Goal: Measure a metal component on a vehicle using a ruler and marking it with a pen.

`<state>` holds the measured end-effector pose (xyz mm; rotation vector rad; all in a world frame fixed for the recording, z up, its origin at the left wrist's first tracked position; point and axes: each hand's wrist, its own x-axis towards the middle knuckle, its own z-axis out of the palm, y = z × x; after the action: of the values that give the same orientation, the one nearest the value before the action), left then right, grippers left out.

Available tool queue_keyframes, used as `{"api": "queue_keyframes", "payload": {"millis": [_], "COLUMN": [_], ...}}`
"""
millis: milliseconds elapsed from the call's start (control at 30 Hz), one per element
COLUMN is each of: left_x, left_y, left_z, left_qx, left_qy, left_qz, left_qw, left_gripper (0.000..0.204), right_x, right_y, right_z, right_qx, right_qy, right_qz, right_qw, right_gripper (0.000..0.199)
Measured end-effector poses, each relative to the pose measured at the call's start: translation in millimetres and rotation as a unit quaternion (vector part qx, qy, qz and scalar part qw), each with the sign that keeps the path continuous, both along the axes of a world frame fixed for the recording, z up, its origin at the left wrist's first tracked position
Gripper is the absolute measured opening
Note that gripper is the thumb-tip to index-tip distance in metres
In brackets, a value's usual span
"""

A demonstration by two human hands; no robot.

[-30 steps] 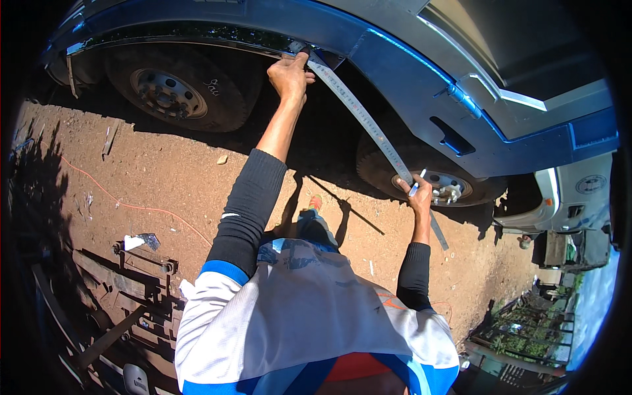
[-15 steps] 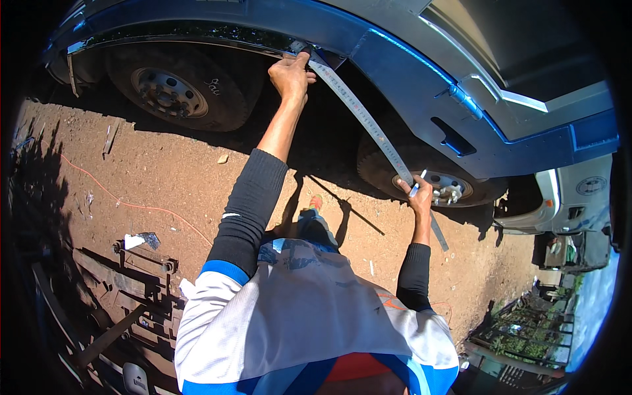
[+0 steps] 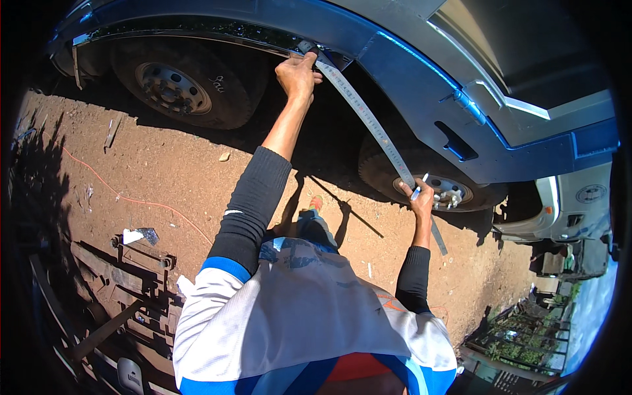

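A long steel ruler (image 3: pixel 365 118) slants across the dark gap under the blue truck body panel (image 3: pixel 421 99). Its upper end lies by the panel's lower edge, where my left hand (image 3: pixel 298 78) pinches it between thumb and fingers. Farther down, my right hand (image 3: pixel 420 197) is closed around the ruler, whose free end sticks out below the wrist. A white pen or marker (image 3: pixel 417 191) is held in those same right fingers. Behind that hand is a truck wheel (image 3: pixel 447 189) with pale lug nuts.
Another wheel (image 3: pixel 172 89) with chalk-like marks stands at the upper left. An orange cord (image 3: pixel 141 202) runs over the brown dirt ground (image 3: pixel 171 164). Rusty metal framework (image 3: pixel 122 276) lies at lower left. A pale vehicle cab (image 3: pixel 573 204) stands at the right.
The whole view has shifted slightly. Both hands keep their grip on the steel ruler, which stays at about the same slant against the truck.
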<state>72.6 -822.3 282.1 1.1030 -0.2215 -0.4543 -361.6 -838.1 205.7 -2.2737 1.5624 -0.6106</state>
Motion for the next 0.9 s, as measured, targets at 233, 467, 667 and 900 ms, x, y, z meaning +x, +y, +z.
{"api": "queue_keyframes", "payload": {"millis": [233, 467, 667, 900], "left_x": [-8, -10, -53, -88], "left_y": [1, 11, 59, 83], "left_z": [8, -7, -35, -31], "left_qx": [0.006, -0.039, -0.157, -0.163], "left_qy": [0.005, 0.015, 0.034, -0.063], "left_qz": [-0.003, -0.056, -0.188, -0.251], "left_qw": [1.0, 0.998, 0.969, 0.952], "left_gripper": [0.03, 0.023, 0.017, 0.025], "right_x": [-10, -21, -58, -53], "right_y": [-5, 6, 22, 63], "right_z": [-6, -1, -15, -44], "right_qx": [0.058, -0.005, 0.039, 0.102], "right_qy": [-0.004, 0.012, 0.001, -0.014], "right_qz": [-0.017, 0.008, 0.028, -0.018], "right_qw": [0.998, 1.0, 0.999, 0.994], "right_gripper": [0.05, 0.048, 0.04, 0.041]}}
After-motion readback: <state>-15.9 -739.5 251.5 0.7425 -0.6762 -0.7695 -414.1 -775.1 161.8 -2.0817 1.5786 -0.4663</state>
